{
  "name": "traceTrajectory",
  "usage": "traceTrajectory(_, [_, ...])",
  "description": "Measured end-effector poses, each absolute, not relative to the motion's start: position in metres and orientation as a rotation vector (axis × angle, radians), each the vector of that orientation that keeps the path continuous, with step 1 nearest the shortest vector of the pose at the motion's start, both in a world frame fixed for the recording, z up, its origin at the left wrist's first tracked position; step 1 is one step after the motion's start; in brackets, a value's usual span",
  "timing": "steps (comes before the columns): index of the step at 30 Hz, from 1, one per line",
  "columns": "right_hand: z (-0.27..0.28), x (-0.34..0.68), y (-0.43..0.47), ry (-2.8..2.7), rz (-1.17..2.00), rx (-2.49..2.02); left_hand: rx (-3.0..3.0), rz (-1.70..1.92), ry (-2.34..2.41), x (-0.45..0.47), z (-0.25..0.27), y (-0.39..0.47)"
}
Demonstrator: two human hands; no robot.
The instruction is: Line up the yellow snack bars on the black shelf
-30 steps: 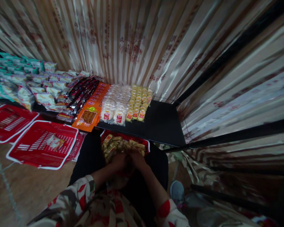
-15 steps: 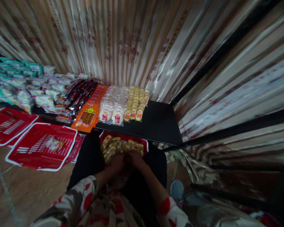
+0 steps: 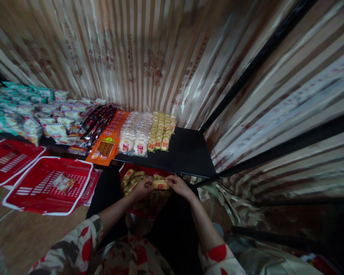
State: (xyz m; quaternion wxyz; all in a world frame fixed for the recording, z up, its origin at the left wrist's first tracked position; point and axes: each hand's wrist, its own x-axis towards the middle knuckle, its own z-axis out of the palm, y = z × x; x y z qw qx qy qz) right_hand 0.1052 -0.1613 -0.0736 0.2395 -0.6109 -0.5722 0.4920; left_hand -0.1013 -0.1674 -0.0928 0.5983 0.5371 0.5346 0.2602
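Between my hands is a small yellow wrapped snack packet (image 3: 160, 185) with a red label facing up. My left hand (image 3: 142, 189) pinches its left end, and my right hand (image 3: 177, 184) grips its right end. Just below them, a red basket (image 3: 143, 211) between my knees holds several more yellow packets (image 3: 130, 179), partly hidden by my hands. Ahead on the black shelf (image 3: 189, 152), similar yellow snack packets (image 3: 162, 131) stand in rows, beside clear-wrapped round white snacks (image 3: 134, 133).
Left along the shelf lie an orange snack bag (image 3: 104, 147), dark red packets (image 3: 99, 124), white packets (image 3: 55, 130) and green packets (image 3: 23, 95). A red basket with a white rim (image 3: 48, 183) holds one snack bag on the floor. Black metal bars (image 3: 258, 156) and striped curtains (image 3: 160, 49) enclose the right and back.
My hands have risen slightly and moved apart, and a yellow packet now shows stretched between them. The view has shifted a little.
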Motion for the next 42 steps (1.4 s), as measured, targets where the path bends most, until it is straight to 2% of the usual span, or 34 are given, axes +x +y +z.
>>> traceTrajectory(8, [-0.035, 0.116, -0.158, -1.162, 1.515, -1.580, 1.167, 0.714, 1.187, -0.076, -0.066, -0.144])
traceTrajectory(16, [-0.016, 0.137, -0.141, -0.959, 1.325, -1.461, 0.796, 0.828, 1.104, -0.037, -0.035, -0.136])
traceTrajectory(24, [-0.033, 0.135, -0.125, -0.688, 1.199, -1.249, 0.549, 0.964, 1.073, 0.015, -0.017, -0.117])
traceTrajectory(29, [-0.040, 0.139, -0.099, -0.703, 1.110, -1.265, 0.660, 0.920, 1.163, 0.039, -0.017, -0.089])
traceTrajectory(35, [-0.046, 0.157, -0.054, -0.837, 0.977, -1.355, 1.141, 0.908, 1.494, 0.057, -0.024, -0.064])
traceTrajectory(42, [-0.061, 0.164, 0.006, -0.960, 0.912, -1.376, 1.160, 0.950, 1.192, 0.083, -0.031, -0.037])
